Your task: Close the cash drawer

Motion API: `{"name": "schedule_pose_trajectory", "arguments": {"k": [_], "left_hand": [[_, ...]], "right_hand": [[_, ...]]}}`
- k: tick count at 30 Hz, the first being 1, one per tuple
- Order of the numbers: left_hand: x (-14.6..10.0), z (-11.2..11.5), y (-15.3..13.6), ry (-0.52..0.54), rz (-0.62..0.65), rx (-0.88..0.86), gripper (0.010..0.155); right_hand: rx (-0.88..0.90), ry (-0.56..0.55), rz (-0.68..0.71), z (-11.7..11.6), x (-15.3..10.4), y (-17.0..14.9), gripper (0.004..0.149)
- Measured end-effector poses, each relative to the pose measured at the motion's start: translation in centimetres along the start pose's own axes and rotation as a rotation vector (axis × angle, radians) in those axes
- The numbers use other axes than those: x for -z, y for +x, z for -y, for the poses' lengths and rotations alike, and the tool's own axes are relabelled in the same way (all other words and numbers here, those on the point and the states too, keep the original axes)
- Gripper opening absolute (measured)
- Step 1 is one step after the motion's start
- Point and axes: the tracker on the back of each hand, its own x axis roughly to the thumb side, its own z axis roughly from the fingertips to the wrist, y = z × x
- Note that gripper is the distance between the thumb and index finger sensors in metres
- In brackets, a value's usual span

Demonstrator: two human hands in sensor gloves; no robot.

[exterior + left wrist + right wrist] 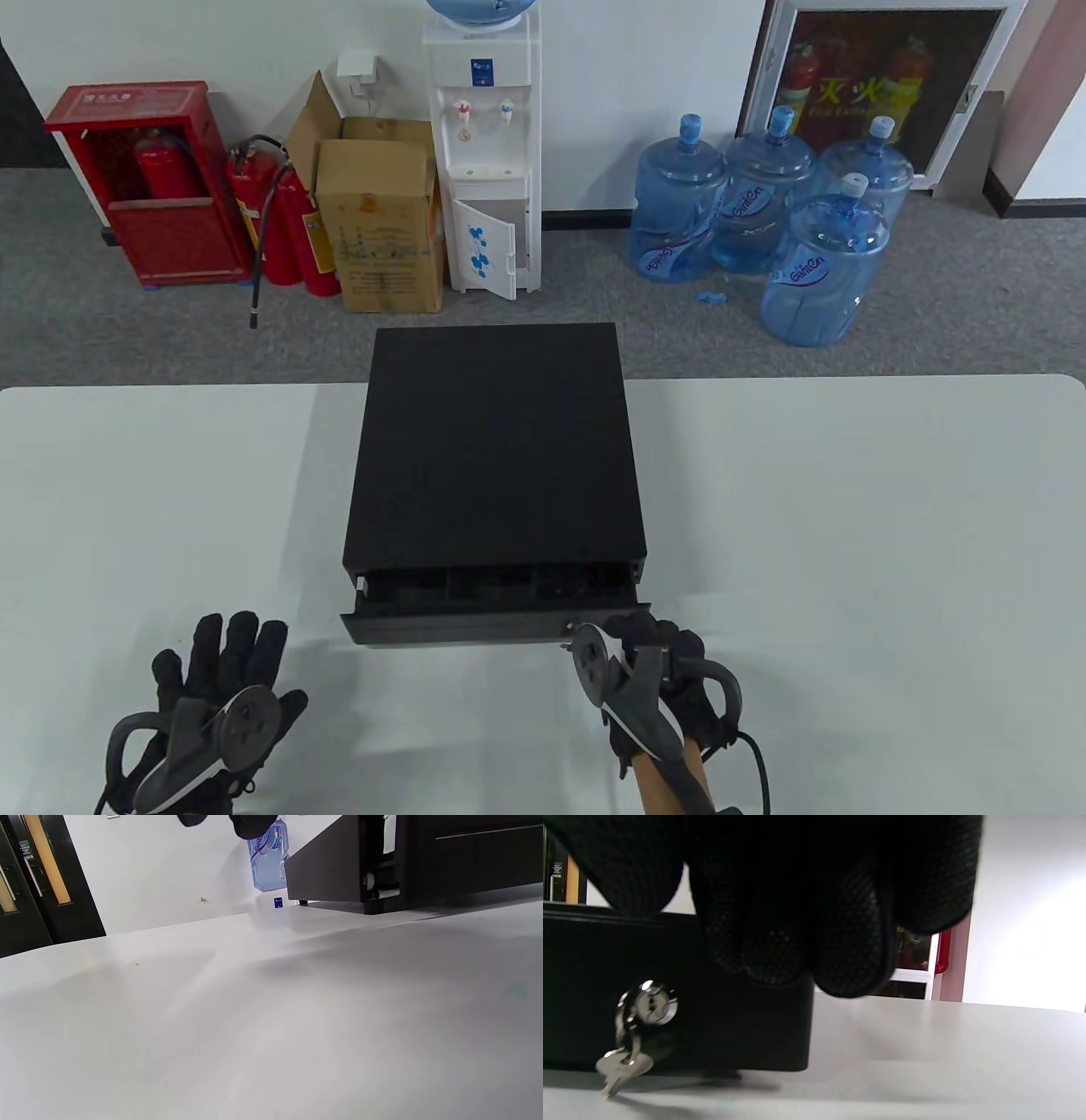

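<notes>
Cash drawer (496,626) sits partly pulled out of the black case (496,450), mid-worktop (848,526), front facing the near edge. Gap at the top shows the dark tray compartments inside.

Right hand (670,679) is at the right end of the drawer front. Right wrist view: gloved fingers (797,942) hang in front of the front panel (670,1005) near its right corner, curled loosely, nothing gripped. Can't tell if they actually touch the panel. Lock (654,1005) on the front has a key in it, with a second key (621,1067) dangling on a ring, tip down near the worktop.

Left hand (216,705) lies flat on the worktop, left of the drawer and apart from it, fingers spread and pointing away from the person, holding nothing. Left wrist view: only fingertips (250,825) at the top edge, plus the left side of the case (326,870) and the drawer's slide hardware at the gap.

Behind the worktop: water dispenser (484,153), cardboard boxes (386,221), fire extinguishers (288,221), blue water jugs (764,212) on the floor.
</notes>
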Motion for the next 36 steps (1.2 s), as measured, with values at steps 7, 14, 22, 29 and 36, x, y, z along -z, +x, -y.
{"name": "schedule_pose_trajectory", "arguments": {"k": [7,14,22,29,36], "left_hand": [[0.0,0.0,0.0,-0.004,0.000,0.001,0.081],[0.0,0.0,-0.1,-0.002,-0.002,0.005,0.081],[0.0,0.1,0.1,-0.006,0.002,0.006,0.081],[0.0,0.1,0.2,-0.013,0.004,0.008,0.081],[0.0,0.1,0.2,-0.022,0.004,0.005,0.081]], "right_hand": [[-0.051,0.019,0.034,-1.6,-0.3,1.6,0.049],[-0.079,0.049,0.028,-2.6,0.0,2.2,0.048],[-0.070,0.150,-0.012,-3.4,0.7,3.1,0.043],[0.048,0.340,-0.180,-4.3,1.3,3.6,0.043],[-0.006,0.484,-0.205,-3.8,2.7,4.1,0.044]]}}
